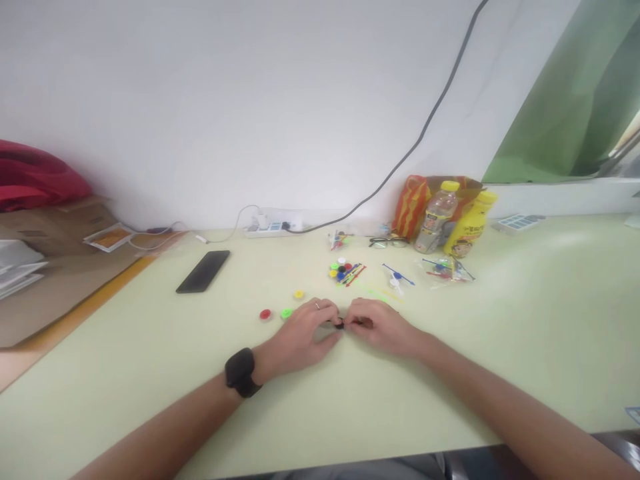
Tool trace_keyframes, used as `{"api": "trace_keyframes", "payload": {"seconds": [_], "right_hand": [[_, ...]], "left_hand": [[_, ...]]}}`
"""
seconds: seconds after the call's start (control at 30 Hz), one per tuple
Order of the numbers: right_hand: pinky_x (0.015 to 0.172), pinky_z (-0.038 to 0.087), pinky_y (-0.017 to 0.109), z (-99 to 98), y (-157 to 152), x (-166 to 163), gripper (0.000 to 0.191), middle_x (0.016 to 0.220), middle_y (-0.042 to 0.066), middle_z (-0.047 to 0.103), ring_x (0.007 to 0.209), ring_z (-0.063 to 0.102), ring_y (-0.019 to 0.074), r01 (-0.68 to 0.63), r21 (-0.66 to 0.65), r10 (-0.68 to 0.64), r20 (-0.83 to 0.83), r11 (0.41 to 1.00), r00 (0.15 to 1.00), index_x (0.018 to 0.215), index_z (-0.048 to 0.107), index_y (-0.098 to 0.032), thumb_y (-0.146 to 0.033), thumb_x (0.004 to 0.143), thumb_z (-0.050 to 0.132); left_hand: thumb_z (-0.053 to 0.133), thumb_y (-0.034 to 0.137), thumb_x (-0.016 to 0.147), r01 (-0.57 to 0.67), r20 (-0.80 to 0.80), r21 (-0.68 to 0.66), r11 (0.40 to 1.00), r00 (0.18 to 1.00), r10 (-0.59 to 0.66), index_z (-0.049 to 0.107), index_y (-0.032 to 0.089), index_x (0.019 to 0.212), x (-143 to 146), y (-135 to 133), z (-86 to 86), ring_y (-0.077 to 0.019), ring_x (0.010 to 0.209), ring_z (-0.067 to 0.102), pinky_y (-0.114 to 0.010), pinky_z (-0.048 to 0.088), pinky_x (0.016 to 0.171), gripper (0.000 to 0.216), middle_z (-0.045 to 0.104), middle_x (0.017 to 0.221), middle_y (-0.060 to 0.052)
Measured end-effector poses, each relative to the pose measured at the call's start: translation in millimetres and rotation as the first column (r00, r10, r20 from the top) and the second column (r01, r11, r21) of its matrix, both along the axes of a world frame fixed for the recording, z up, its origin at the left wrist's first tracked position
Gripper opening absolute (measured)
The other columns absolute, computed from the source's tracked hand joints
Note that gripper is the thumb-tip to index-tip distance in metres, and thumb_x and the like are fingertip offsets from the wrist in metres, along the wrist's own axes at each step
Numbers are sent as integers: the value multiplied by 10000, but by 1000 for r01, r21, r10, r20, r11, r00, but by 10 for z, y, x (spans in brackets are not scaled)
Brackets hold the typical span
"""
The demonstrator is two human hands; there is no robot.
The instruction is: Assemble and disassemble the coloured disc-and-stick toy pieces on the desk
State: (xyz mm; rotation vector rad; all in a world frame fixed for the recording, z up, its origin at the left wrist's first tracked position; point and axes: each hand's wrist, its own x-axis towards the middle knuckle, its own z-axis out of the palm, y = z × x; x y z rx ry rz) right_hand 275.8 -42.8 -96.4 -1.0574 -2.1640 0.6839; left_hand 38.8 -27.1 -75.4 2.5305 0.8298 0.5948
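Note:
My left hand, with a ring and a black watch, pinches a small black plastic piece. My right hand meets it from the other side, its fingers pressed together at the same spot; what they grip is mostly hidden. Left of my hands lie a red round piece, a green one and a yellow one. Just beyond them is a pile of coloured round pieces beside several thin arrow-shaped sticks. A blue arrow stick rests near a white round piece.
A black phone lies at left. Glasses, a clear bottle, a yellow bottle and a red-yellow bag stand towards the wall. Plastic packets of parts lie at right. A power strip trails a cable.

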Motion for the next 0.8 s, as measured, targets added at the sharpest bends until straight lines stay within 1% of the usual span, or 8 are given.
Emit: {"api": "trace_keyframes", "payload": {"seconds": [0.3,0.4,0.5,0.6,0.63,0.7,0.77,0.8], "right_hand": [[637,412,266,71,-35,-5,65,843,-6,639,707,546,143,52,-84,-49,30,995,998,962,678,-225,-233,912,638],[626,442,283,141,-41,47,328,943,21,654,672,539,144,175,-111,-175,15,978,985,1209,651,-238,-423,938,647],[624,432,300,181,-18,85,469,846,16,641,655,541,161,313,-119,-313,24,942,949,1333,595,-212,-517,978,563],[600,381,298,218,-36,80,416,692,-2,597,631,527,169,383,-187,-386,23,904,922,1122,686,-186,-552,975,552],[576,354,295,240,-56,77,425,619,-11,553,582,490,157,322,-279,-334,6,905,943,931,703,-185,-572,979,535],[535,291,299,299,-100,79,606,477,-31,406,481,364,123,46,-505,-124,-122,862,985,558,545,-203,-610,1000,473],[523,238,309,363,-125,99,710,421,-52,275,447,245,101,-219,-607,3,-337,763,942,437,355,-223,-626,1017,431],[527,220,312,389,-123,115,716,426,-58,252,453,217,98,-269,-604,-13,-420,751,907,436,320,-225,-626,1018,434]], "left_hand": [[610,224,951,11,-19,80,997,1000,-10,604,267,1105,-38,-55,9,-261,1152,615,-432,493,1013,159,674,1220,-48],[658,261,933,-33,67,46,998,997,30,574,286,1270,-72,-49,16,-267,1293,560,-437,463,1100,348,593,1405,-62],[658,274,942,-87,136,14,996,987,84,518,297,1371,-74,-44,35,-255,1312,545,-423,461,1111,452,582,1413,-67],[623,264,969,-105,166,8,994,981,102,535,297,1352,-60,-35,41,-245,1285,556,-416,464,1103,393,610,1363,-61],[607,261,981,-113,180,13,994,978,109,546,296,1341,-58,-30,36,-244,1281,557,-415,462,1105,367,616,1350,-61],[567,260,1008,-146,216,25,989,967,137,563,292,1327,-57,-17,17,-240,1265,565,-414,466,1099,321,626,1325,-64],[530,267,1031,-197,251,33,980,951,183,572,288,1320,-62,-1,-9,-237,1236,576,-415,478,1077,293,631,1307,-68],[519,272,1037,-224,264,37,974,942,207,576,286,1314,-65,7,-22,-238,1222,581,-415,484,1064,283,632,1301,-70]]}}
